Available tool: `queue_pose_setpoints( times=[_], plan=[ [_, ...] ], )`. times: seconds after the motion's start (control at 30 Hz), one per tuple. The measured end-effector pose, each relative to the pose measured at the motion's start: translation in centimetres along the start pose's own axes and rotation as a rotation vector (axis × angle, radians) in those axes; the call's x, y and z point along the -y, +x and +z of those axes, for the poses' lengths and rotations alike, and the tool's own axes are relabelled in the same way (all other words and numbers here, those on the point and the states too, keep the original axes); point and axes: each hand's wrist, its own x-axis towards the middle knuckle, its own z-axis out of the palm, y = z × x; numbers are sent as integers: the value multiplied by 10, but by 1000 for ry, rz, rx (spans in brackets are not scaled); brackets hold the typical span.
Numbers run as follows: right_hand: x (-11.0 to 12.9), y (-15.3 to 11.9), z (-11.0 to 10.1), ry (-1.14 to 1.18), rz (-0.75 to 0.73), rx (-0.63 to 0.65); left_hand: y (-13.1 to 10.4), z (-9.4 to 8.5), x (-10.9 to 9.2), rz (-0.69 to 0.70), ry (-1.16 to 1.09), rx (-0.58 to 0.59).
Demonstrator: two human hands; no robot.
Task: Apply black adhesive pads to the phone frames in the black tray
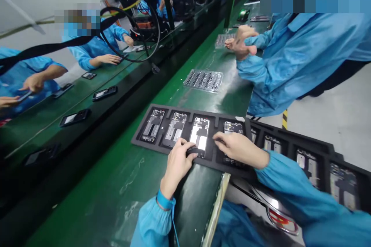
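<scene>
Blue sleeves [292, 185]; hands [177, 162] at phone frames [199, 133] (in black tray [215, 159]).

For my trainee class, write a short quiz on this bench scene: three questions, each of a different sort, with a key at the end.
1. Multiple choice: how many phone-like units lie in the black tray under the wearer's hands?
A two
B four
C six

2. True or false: a clear plastic tray lies on the green bench, apart from that black tray.

3. Fill in the blank: a blue wristband circles the wearer's ____ wrist.

Key: 1 B; 2 true; 3 left.
</scene>
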Motion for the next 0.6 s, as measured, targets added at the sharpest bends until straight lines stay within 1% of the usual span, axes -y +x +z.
queue_pose_setpoints(
  times=[0.13, 0.27, 0.4, 0.6],
  plan=[
    [14, 36, -8, -21, -110, 166, 4, 0, 2, -50, -2, 13],
    [22, 56, -11, 1, -158, 283, 5, 0, -6, -94, 37, 25],
    [22, 66, -10, 30, -152, 341, 6, -2, -16, -115, 121, 41],
    [19, 72, -4, 19, -109, 371, 14, -3, -26, -113, 281, 111]
  ],
)
